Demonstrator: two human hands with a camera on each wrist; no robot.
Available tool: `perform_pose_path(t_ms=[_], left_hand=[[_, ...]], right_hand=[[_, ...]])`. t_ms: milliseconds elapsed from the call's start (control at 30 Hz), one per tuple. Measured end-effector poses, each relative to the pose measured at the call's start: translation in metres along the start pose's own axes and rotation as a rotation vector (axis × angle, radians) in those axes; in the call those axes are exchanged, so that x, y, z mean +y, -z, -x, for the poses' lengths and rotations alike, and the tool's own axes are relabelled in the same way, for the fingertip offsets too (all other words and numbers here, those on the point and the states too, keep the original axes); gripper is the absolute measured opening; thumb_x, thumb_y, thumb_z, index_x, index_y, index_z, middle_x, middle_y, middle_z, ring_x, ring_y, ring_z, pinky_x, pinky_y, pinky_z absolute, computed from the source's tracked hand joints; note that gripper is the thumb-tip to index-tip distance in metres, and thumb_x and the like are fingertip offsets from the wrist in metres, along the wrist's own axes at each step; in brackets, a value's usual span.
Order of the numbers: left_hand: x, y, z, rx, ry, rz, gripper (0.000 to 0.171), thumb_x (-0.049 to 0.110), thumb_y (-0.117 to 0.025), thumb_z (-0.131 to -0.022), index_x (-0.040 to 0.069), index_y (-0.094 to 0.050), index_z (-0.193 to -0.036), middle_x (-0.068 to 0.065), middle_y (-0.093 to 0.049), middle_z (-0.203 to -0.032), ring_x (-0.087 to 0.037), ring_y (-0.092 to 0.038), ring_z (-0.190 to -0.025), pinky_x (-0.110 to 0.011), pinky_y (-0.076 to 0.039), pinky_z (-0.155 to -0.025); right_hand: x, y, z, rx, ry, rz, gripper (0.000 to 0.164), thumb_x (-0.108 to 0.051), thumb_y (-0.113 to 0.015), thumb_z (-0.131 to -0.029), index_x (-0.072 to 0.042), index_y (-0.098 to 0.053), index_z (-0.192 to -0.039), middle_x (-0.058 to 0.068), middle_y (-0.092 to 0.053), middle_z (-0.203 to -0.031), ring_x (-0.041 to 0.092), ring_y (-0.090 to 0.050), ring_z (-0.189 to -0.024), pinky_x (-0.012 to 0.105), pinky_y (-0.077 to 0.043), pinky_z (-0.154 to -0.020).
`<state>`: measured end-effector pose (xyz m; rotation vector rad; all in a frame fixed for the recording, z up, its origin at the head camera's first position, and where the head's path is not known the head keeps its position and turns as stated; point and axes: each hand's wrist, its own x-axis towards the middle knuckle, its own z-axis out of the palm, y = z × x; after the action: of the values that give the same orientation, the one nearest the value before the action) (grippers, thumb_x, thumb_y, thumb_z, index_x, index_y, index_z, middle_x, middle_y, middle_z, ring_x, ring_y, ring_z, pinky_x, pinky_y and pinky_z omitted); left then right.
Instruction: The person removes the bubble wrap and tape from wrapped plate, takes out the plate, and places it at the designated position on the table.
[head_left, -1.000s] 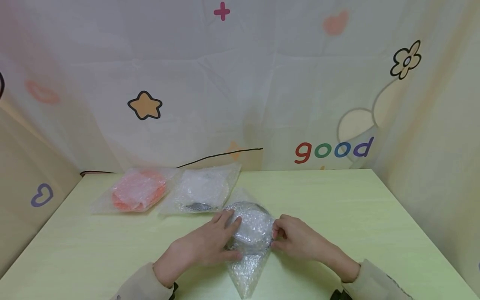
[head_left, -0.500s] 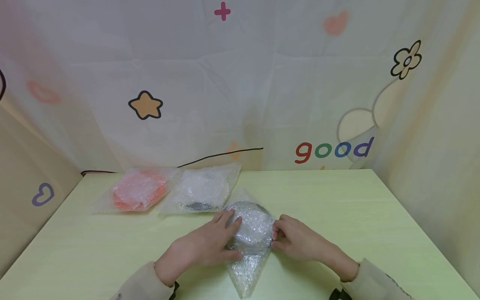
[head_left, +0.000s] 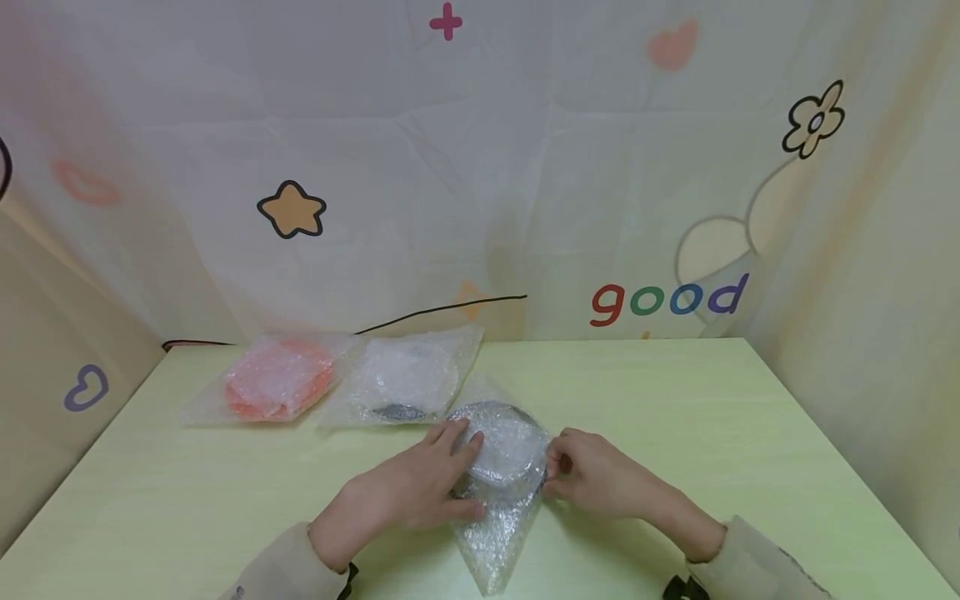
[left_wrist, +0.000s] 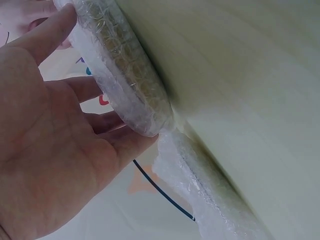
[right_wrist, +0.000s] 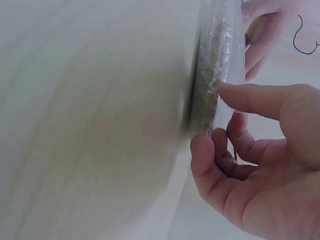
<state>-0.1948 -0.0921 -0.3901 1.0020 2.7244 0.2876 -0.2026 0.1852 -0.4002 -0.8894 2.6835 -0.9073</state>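
A bubble-wrapped package (head_left: pixel 506 450) with a round, dark-rimmed thing inside lies in front of me; its wrap tapers to a point toward my side. My left hand (head_left: pixel 420 479) rests on its left side with fingers spread, thumb low on the wrap. In the left wrist view, that hand's fingertips touch the package's rounded edge (left_wrist: pixel 132 75). At the package's right edge, my right hand (head_left: pixel 592 475) holds the wrap with curled fingers and thumb. The right wrist view shows the thumb (right_wrist: pixel 250 97) against the wrapped side (right_wrist: pixel 209 85) and bent fingers below it.
Two more bubble-wrap packets lie behind on the left: one with a pink-orange thing (head_left: pixel 277 379) inside, one whitish with a dark patch (head_left: pixel 408 375). They stand close to my package. A printed curtain (head_left: pixel 525 183) borders the pale green table (head_left: pixel 750 467).
Both hands keep their places on the package. The right hand's fingers shift very slightly at its edge; the packets behind stay put.
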Motion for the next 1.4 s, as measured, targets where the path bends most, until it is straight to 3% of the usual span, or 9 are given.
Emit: perform_pose_path(t_ms=[133,300,467,700,933,1400], left_hand=[[0.000,0.000,0.000,-0.011,0.012,0.008,0.088,0.054,-0.064,-0.098,0.002,-0.031,-0.160,-0.024,-0.019,-0.166,-0.041,-0.020,-0.152,-0.051,-0.031,-0.118],[-0.001,-0.001,-0.001,-0.012,0.014,0.008,0.089,0.055,-0.064,-0.098,0.002,-0.030,-0.160,-0.024,-0.019,-0.166,-0.041,-0.019,-0.152,-0.051,-0.030,-0.118],[-0.002,-0.001,-0.001,-0.009,0.009,0.005,0.089,0.055,-0.064,-0.098,0.002,-0.030,-0.160,-0.024,-0.019,-0.166,-0.041,-0.020,-0.152,-0.051,-0.030,-0.118],[-0.002,-0.001,-0.001,0.007,0.005,0.006,0.089,0.054,-0.066,-0.097,0.002,-0.032,-0.160,-0.025,-0.022,-0.164,-0.041,-0.023,-0.151,-0.051,-0.031,-0.118],[-0.002,-0.001,-0.002,0.035,0.007,0.019,0.089,0.052,-0.071,-0.094,0.001,-0.036,-0.157,-0.025,-0.028,-0.162,-0.040,-0.028,-0.149,-0.050,-0.032,-0.117],[-0.003,0.000,-0.004,0.091,-0.022,0.017,0.086,0.048,-0.079,-0.088,0.001,-0.042,-0.150,-0.024,-0.038,-0.153,-0.038,-0.037,-0.144,-0.048,-0.039,-0.113]], right_hand=[[0.000,0.002,0.001,-0.006,-0.025,-0.060,0.024,-0.020,-0.083,-0.088,-0.013,-0.061,-0.087,-0.003,-0.056,-0.084,0.012,-0.052,-0.077,0.027,-0.049,-0.068],[0.000,0.005,0.000,-0.024,-0.048,-0.127,0.020,-0.026,-0.076,-0.095,-0.011,-0.065,-0.089,-0.004,-0.060,-0.083,0.013,-0.054,-0.075,0.027,-0.049,-0.064],[0.000,0.009,-0.002,-0.042,-0.076,-0.180,0.013,-0.019,-0.068,-0.099,-0.010,-0.068,-0.090,-0.005,-0.063,-0.083,0.014,-0.055,-0.077,0.026,-0.047,-0.065],[0.002,0.012,-0.003,-0.091,-0.133,-0.353,0.014,-0.016,-0.068,-0.100,-0.004,-0.070,-0.092,0.000,-0.060,-0.079,0.016,-0.052,-0.068,0.023,-0.045,-0.056],[0.004,0.015,-0.003,-0.103,-0.114,-0.485,0.012,-0.011,-0.069,-0.099,0.000,-0.070,-0.096,0.005,-0.059,-0.077,0.015,-0.052,-0.067,0.025,-0.047,-0.057],[-0.001,0.017,-0.005,-0.057,-0.142,-0.587,0.014,-0.009,-0.070,-0.097,0.005,-0.072,-0.095,0.008,-0.061,-0.074,0.013,-0.050,-0.063,0.025,-0.046,-0.059]])
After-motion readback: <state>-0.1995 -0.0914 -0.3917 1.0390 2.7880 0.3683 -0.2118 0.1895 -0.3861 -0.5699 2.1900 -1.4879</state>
